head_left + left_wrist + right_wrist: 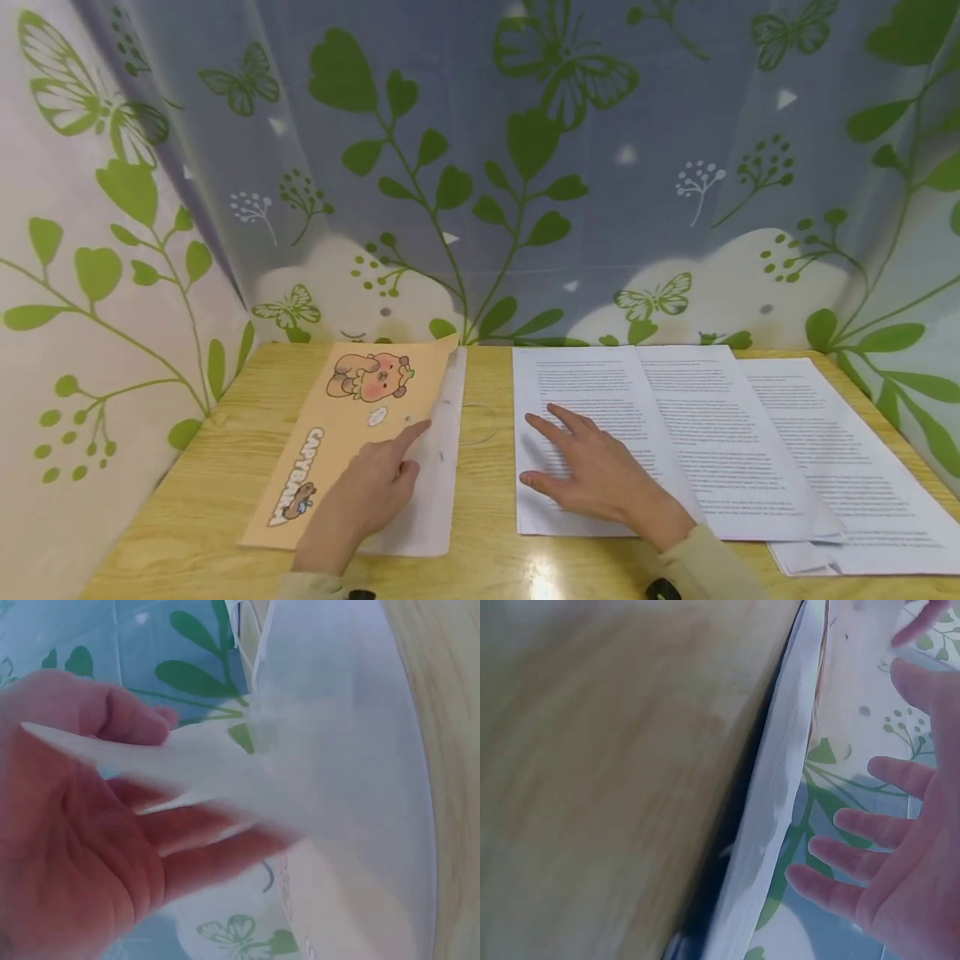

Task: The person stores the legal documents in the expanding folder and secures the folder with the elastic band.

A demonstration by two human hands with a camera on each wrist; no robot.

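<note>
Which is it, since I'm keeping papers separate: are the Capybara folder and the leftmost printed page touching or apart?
Apart. The head view shows wooden tabletop between the Capybara folder and the leftmost printed page.

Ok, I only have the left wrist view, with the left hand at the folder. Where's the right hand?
Observer: In the head view, the right hand is over the leftmost printed page, fingers spread.

Operator: Got it. And what's on the front of the folder? I can't read it from here.

Observer: The head view shows an orange cover with CAPYBARA lettering running along its left side.
</note>
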